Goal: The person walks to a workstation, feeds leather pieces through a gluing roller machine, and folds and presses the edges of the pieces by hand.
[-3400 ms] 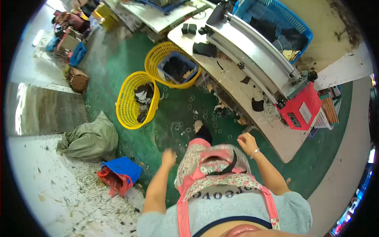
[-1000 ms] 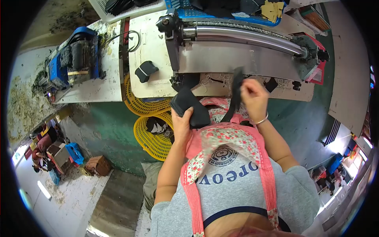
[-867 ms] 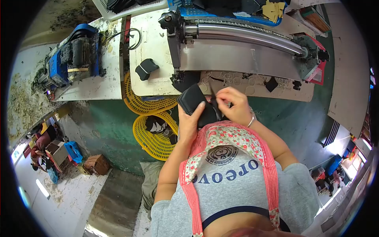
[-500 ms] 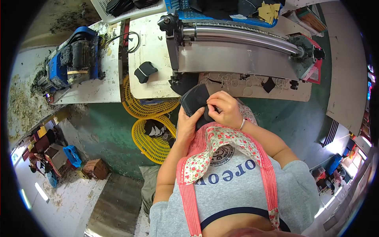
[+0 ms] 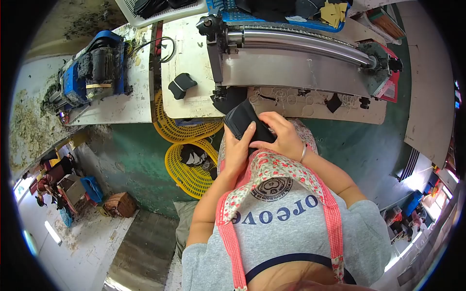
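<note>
A thick stack of black sheet pieces (image 5: 245, 119) is held in front of my apron, close to the table's front edge. My left hand (image 5: 238, 148) is closed around its left side, thumb on top. On the stack's right and lower side, my right hand (image 5: 285, 137) grips it with thumb and fingers. Just beyond the stack, another dark piece (image 5: 228, 101) lies at the table edge beside the roller machine (image 5: 298, 68). Farther left on the table sits a black bundle (image 5: 182, 86) with a pale band around it.
Two yellow baskets (image 5: 171, 167) stand below the table edge, the nearer one containing dark pieces. A blue motor unit (image 5: 97, 70) is on the left table. Behind the machine are a blue crate (image 5: 272, 18) and a white basket (image 5: 167, 15). A small black piece (image 5: 333, 103) lies at right.
My right hand has gone from pinching at the stack's top face to gripping its right and lower side. The stack has turned slightly in my hands.
</note>
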Available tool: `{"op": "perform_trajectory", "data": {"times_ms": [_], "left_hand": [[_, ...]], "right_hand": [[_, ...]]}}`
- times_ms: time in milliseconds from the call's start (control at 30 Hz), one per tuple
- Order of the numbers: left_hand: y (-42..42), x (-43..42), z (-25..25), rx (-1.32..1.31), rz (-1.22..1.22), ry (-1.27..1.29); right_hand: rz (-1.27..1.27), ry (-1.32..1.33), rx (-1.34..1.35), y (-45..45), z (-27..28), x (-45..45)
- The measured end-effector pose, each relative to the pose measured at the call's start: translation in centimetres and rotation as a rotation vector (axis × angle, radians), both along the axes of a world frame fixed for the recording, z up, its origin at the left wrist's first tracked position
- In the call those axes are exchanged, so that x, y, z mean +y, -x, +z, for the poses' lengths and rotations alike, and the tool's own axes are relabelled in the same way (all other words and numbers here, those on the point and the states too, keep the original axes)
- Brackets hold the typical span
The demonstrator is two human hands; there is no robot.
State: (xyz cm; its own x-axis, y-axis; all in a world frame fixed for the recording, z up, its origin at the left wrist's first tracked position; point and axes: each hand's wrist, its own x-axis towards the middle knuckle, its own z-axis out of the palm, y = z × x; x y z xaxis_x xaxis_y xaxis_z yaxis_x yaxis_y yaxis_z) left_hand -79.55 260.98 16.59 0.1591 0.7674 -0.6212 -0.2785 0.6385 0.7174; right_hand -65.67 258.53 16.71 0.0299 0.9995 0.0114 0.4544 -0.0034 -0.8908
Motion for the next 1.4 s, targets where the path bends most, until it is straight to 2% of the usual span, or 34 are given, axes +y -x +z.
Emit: {"op": "perform_trajectory", "data": {"times_ms": [67, 100, 167, 200, 233, 300, 333, 433, 500, 533, 667, 700, 767, 867, 900, 967, 1100, 1167, 1300, 1400], "left_hand": [[0.5, 0.1, -0.1, -0.160, 0.039, 0.101], [0.8, 0.0, -0.2, -0.240, 0.058, 0.154], [1.0, 0.0, -1.0, -0.232, 0.059, 0.150], [0.9, -0.2, -1.2, -0.210, 0.084, 0.134], [0.9, -0.4, -1.4, -0.186, 0.111, 0.121], [0.5, -0.7, -1.7, -0.021, 0.061, 0.000], [0.2, -1.0, -1.8, 0.058, 0.014, -0.067], [0.1, -1.4, -2.4, 0.192, -0.084, -0.199], [0.6, -1.7, -2.9, 0.260, -0.134, -0.259], [0.5, -1.2, -1.6, 0.190, -0.137, -0.177], [1.4, -0.8, -2.3, -0.124, -0.018, 0.083], [1.8, -0.9, -2.6, -0.123, 0.020, 0.091], [2.5, -1.3, -2.9, -0.116, 0.097, 0.111], [2.4, -1.6, -3.3, 0.133, 0.033, -0.053], [2.3, -1.8, -3.4, 0.206, -0.004, -0.091], [1.7, -1.6, -2.2, 0.284, -0.020, -0.178], [2.7, -1.9, -1.2, 0.447, -0.042, -0.228], [3.3, -2.1, -0.5, 0.454, -0.025, -0.189], [5.0, -3.5, -1.5, 0.358, 0.008, -0.115], [6.3, -4.2, -1.4, 0.429, 0.011, -0.071]], "right_hand": [[-0.015, 0.042, 0.065, -0.6, 0.6, 0.4], [-0.119, 0.209, 0.167, -1.0, 0.3, 0.3], [-0.315, 0.535, 0.365, -2.1, -0.6, 0.6], [-0.453, 0.438, 0.314, -3.0, -0.9, 0.9], [-0.495, 0.033, 0.037, -2.9, -0.8, 1.4], [-0.138, -0.094, -0.087, -1.6, 0.8, 0.8], [0.042, -0.067, -0.051, -0.9, 0.1, 0.0], [0.143, -0.115, -0.163, -0.5, -1.0, -0.6], [0.101, -0.107, -0.141, -0.5, -1.5, -1.0], [0.081, -0.105, -0.130, -0.5, -1.6, -1.1], [-0.097, 0.093, 0.087, -1.7, -1.2, 0.0], [-0.273, 0.493, 0.166, -2.4, -0.4, 0.2], [-0.648, 0.427, 0.764, -4.2, -2.3, 0.8], [-0.106, 0.080, -0.060, -3.6, -1.5, 0.9], [0.079, 0.160, -0.003, -2.3, -0.9, 0.5], [0.147, 0.145, 0.159, 0.0, -0.6, 0.5], [0.304, 0.083, -0.001, 0.3, -0.8, 1.3], [0.310, 0.155, 0.049, 0.6, -1.5, 1.5], [0.400, 0.062, -0.034, 1.8, -2.3, 1.3], [0.479, 0.106, -0.040, 3.2, -1.8, 2.0]]}}
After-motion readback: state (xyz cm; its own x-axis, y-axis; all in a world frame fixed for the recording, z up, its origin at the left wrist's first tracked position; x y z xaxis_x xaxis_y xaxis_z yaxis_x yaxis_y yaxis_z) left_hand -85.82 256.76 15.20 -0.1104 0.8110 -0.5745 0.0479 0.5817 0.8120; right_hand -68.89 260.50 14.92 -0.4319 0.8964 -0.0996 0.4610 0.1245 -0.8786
